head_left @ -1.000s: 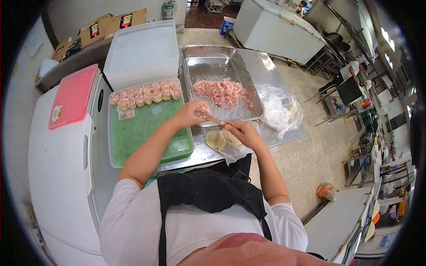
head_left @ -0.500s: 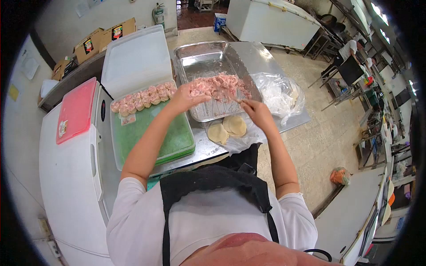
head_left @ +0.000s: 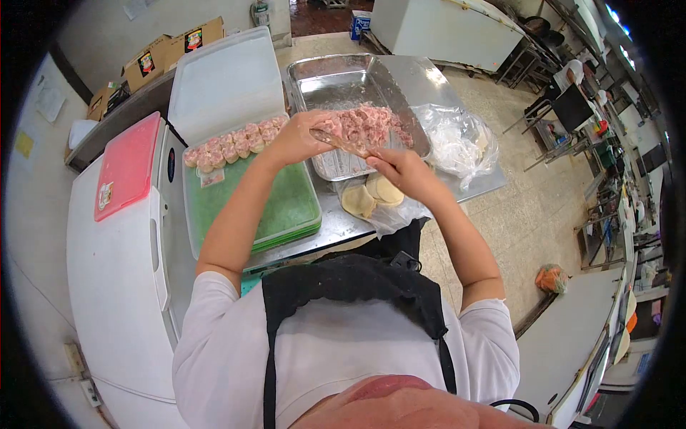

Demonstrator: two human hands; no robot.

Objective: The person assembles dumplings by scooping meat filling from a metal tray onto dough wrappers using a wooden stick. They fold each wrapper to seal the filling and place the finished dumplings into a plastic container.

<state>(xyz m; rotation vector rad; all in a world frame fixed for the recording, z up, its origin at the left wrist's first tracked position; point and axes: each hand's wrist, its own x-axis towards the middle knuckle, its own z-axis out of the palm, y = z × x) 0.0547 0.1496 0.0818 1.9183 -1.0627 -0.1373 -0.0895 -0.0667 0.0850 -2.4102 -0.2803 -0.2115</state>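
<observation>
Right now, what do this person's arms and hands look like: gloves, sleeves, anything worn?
No gloves: left hand and right hand are bare, forearms too. Short white sleeves end above the elbows. A black apron covers the white shirt. No watch or ring shows.

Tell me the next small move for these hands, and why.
Likely wipe the stick across the dumpling cupped in the left hand, packing the meat down. The right hand has the stick's tip at that dumpling, by the metal tray of minced meat, and a row of finished dumplings lies in the green tray.
</observation>
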